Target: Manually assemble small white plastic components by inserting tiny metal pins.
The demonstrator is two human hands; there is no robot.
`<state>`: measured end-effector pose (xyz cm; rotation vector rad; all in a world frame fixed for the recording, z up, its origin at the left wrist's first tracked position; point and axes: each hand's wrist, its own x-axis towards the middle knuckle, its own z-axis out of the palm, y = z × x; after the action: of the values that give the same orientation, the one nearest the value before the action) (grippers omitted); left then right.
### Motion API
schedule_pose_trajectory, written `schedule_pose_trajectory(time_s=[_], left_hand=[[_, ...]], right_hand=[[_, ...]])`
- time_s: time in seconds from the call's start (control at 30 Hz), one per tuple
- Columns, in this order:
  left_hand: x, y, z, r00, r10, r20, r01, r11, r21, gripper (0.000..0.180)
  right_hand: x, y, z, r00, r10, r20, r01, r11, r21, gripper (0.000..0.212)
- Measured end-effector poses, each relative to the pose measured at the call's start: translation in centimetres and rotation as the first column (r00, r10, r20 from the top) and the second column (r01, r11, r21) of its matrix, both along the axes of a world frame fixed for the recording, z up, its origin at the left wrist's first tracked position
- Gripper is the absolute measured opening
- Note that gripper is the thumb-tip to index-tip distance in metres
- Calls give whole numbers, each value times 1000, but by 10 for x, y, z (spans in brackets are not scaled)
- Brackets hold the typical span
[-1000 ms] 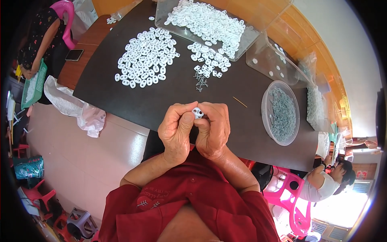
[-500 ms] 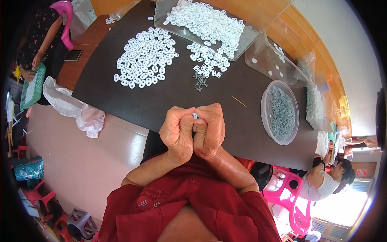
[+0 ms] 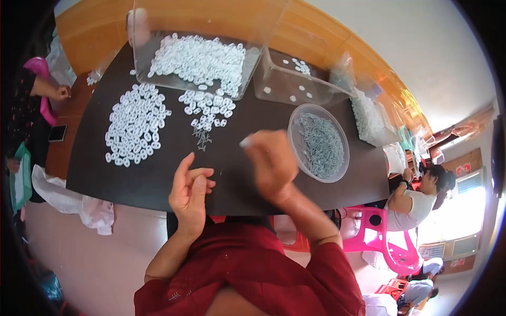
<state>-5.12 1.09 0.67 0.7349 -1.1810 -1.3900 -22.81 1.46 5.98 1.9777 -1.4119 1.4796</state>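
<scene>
My right hand is raised over the dark table, somewhat blurred, pinching a small white plastic piece at its fingertips. Empty and with its fingers apart, my left hand hovers over the table's near edge. Beyond it lie a small heap of grey screws and a loose group of white oval two-holed plastic pieces. To the left spreads a larger patch of the same oval pieces. A round clear tub of grey screws stands just right of my right hand.
A clear bin heaped with white pieces lies tipped at the back. Right of it are another clear box and a filled container. A phone rests on the brown table at left. Other people sit at left and right.
My hands, together before around a small white piece, have come apart. The right moved right with a white piece; the left opened. The view has shifted, and the table things appear lower and further left.
</scene>
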Motion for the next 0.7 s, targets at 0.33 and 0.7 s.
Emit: schedule_pose_trajectory(time_s=[0.33,0.7], left_hand=[[13,-33,-1,999,-13,35,12,1000,27,25],[14,-44,-3,976,-8,216,-15,994,104,21]], right_hand=[[-174,-76,101,737,-611,-290,642,767,15,19],[-55,-91,-39,974,133,-186,-55,926,373,17]])
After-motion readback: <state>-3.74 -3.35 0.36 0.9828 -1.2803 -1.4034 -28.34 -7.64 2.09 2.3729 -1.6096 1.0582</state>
